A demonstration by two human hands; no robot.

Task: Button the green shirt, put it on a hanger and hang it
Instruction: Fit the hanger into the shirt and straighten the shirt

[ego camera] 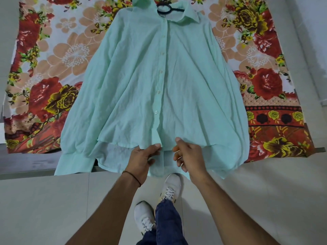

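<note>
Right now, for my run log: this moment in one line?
left hand: pinches green shirt hem | right hand: grips hem beside it | hanger: at collar | under shirt: floral sheet

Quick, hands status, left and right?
Left hand: pinches the green shirt at its hem.
Right hand: fingers curled at the hem; grip cannot be told.

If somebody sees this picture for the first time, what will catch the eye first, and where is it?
The pale green shirt dominates: it lies spread flat, buttons running down its front, in the middle of a bed sheet printed with big red and peach flowers. A dark hanger shows at its collar, near the top edge. At the bottom, the left hand and the right hand pinch its lower hem.
</note>
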